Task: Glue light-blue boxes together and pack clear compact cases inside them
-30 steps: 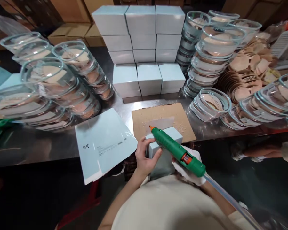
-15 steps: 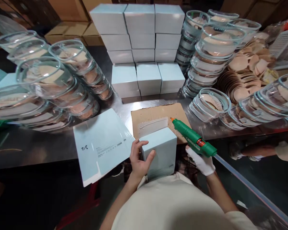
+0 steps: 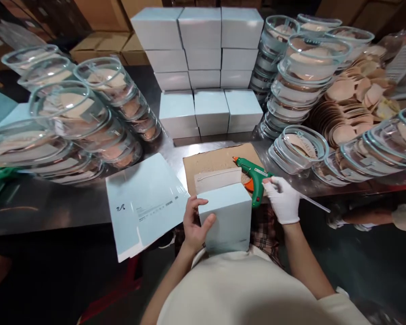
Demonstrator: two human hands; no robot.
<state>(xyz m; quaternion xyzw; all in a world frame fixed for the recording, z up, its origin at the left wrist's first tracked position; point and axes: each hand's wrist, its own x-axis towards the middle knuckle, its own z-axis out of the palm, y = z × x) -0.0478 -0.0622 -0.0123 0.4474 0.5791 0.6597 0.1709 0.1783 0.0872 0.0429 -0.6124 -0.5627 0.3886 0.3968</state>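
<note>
My bare left hand (image 3: 196, 223) grips a pale blue box (image 3: 227, 223) by its left side, fingers over the edge and thumb on the near face. A white flap (image 3: 218, 179) with a line of glue on it sticks up beyond the box. My right hand (image 3: 284, 201), in a white glove, has its fingers curled at the rear end of a green glue gun (image 3: 255, 174). The gun is on its side over a cardboard sheet (image 3: 203, 160), its orange nozzle pointing left. A clear glue stick (image 3: 314, 203) runs out behind the gloved hand.
Flat blue cartons (image 3: 145, 203) overhang the table edge at left. Stacked boxes (image 3: 203, 58) stand at the back. Glass containers (image 3: 84, 117) are piled at left, more glass bowls (image 3: 297, 149) at right, beside tan rounded pieces (image 3: 341, 113). Another person's arm (image 3: 368, 216) shows at far right.
The glue gun has turned onto its side over the cardboard, so its handle and orange trigger now show. My right hand has shifted up to its rear. My left hand stays on the box.
</note>
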